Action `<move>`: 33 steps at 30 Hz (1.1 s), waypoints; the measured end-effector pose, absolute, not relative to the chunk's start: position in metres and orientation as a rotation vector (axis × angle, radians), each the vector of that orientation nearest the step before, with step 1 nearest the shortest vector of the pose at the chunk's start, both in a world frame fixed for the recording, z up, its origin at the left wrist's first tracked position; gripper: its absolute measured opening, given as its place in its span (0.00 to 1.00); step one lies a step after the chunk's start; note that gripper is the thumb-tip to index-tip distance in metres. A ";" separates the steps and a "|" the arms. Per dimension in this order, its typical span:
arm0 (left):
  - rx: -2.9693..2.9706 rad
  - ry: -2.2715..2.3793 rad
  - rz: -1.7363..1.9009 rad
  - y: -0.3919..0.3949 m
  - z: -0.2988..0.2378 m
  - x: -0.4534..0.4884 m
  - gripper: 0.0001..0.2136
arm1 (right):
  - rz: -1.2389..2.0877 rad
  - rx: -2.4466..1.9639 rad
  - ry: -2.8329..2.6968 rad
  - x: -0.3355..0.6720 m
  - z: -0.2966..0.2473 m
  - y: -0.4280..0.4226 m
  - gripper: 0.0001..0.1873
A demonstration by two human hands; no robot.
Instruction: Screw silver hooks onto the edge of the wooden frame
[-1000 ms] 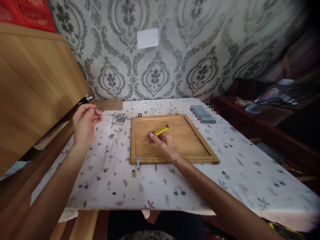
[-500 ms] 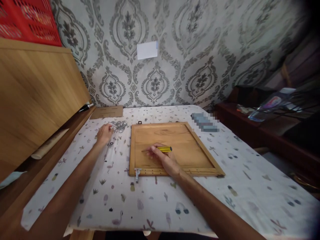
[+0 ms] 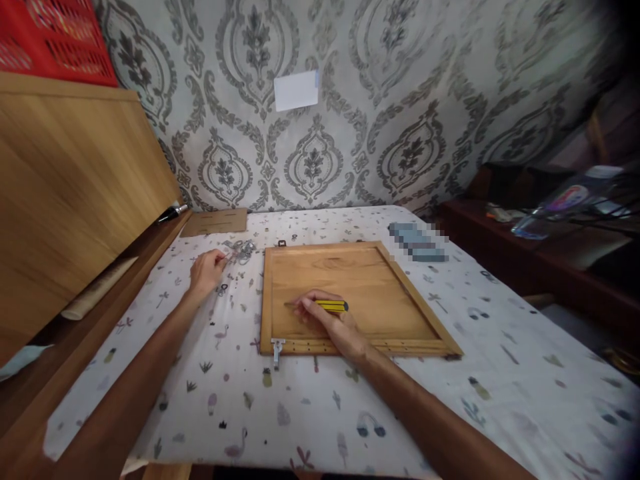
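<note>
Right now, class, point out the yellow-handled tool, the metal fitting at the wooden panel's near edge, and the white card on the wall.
Yellow-handled tool (image 3: 332,306): head view, on its handle.
Metal fitting (image 3: 277,349): head view, midway along it.
White card (image 3: 296,91): head view, middle of its face.

Left hand (image 3: 207,270): fingertips right by heap of tiny silvery metal pieces (image 3: 244,251), can't tell if anything's pinched, pieces too small to count. Right hand (image 3: 333,323) hides part of yellow-and-black-handled tool (image 3: 333,306), thin tip too small to make out. Grey-blue flat thing (image 3: 420,243) all pixelated, no clue. Red slotted plastic basket (image 3: 75,47) chopped by top and left edges. Label on clear plastic bottle (image 3: 535,219) too blurry to read.
</note>
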State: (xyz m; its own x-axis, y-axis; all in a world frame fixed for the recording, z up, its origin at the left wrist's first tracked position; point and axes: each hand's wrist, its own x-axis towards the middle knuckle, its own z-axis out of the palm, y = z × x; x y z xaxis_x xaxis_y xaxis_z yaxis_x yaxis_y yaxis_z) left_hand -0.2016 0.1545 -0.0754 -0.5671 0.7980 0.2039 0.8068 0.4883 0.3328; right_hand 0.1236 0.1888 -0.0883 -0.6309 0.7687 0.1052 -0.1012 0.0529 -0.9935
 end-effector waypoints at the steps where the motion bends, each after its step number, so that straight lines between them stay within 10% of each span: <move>1: -1.458 -2.683 -0.628 0.151 -0.076 -0.201 0.16 | 1.652 -0.679 -1.669 0.124 -0.088 0.189 0.21; 33: -1.858 -2.735 -1.663 0.027 -0.033 -0.036 0.12 | 1.443 -0.625 -1.885 0.133 -0.079 0.185 0.17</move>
